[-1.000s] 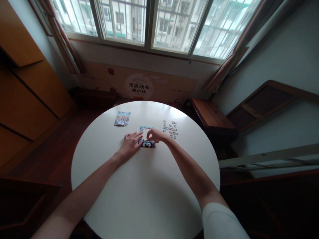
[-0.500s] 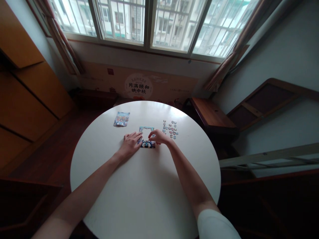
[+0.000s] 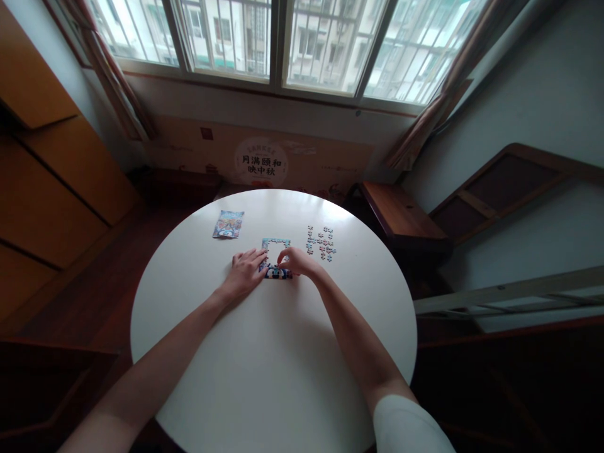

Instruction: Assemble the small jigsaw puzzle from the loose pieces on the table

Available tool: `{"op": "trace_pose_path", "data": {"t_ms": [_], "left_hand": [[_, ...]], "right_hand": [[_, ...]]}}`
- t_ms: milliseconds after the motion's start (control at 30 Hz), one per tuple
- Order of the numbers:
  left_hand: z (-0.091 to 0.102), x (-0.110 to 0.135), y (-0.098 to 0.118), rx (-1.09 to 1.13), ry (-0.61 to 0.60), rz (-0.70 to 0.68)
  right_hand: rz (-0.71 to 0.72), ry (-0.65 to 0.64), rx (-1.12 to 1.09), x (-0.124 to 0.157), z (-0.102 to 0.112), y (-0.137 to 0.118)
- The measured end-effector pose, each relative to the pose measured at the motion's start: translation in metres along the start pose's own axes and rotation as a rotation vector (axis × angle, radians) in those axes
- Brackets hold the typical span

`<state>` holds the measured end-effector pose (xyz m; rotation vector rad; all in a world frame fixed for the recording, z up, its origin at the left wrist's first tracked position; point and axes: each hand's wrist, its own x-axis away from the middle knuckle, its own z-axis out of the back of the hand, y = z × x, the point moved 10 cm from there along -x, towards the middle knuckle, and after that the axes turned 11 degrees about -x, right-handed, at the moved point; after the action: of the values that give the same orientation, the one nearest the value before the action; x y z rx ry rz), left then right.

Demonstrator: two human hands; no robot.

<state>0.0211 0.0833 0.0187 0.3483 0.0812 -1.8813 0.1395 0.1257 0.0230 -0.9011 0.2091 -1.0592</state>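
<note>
A small jigsaw puzzle (image 3: pixel 275 274) lies on the white round table (image 3: pixel 264 352), its border joined around a pale unfilled middle, with a dark blue and white cartoon figure along the near side. My left hand (image 3: pixel 246 267) rests flat, fingertips on the puzzle's left edge. Over the puzzle's right side, my right hand (image 3: pixel 295 260) is bent down with thumb and forefinger pinched at the inner part. A puzzle piece seems to be between these fingertips, but it is too small to see clearly. Several loose puzzle pieces (image 3: pixel 323 241) are spread to the right of the puzzle.
A colourful picture packet (image 3: pixel 229 224) lies at the table's back left. Beyond the table stand a wooden bench (image 3: pixel 401 214) on the right and a printed board (image 3: pixel 189 148) under the window. Orange-brown cabinets (image 3: pixel 61 170) line the left.
My right hand's fingertips have dipped slightly toward the puzzle's near inner edge and closed together more. My left hand stays in place. The whole view has shifted slightly.
</note>
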Motion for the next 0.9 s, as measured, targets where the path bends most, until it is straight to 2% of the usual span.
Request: {"op": "trace_pose_path", "data": {"t_ms": [433,900], "left_hand": [[0.0005,0.0,0.0005,0.008,0.008,-0.003],[0.0016,0.0,0.0016,0.0,0.012,-0.012]], "right_hand": [[0.017,0.028,0.064,-0.0008,-0.0018,-0.0019],[0.027,0.026,0.032,-0.0016,-0.0025,-0.0004]]}}
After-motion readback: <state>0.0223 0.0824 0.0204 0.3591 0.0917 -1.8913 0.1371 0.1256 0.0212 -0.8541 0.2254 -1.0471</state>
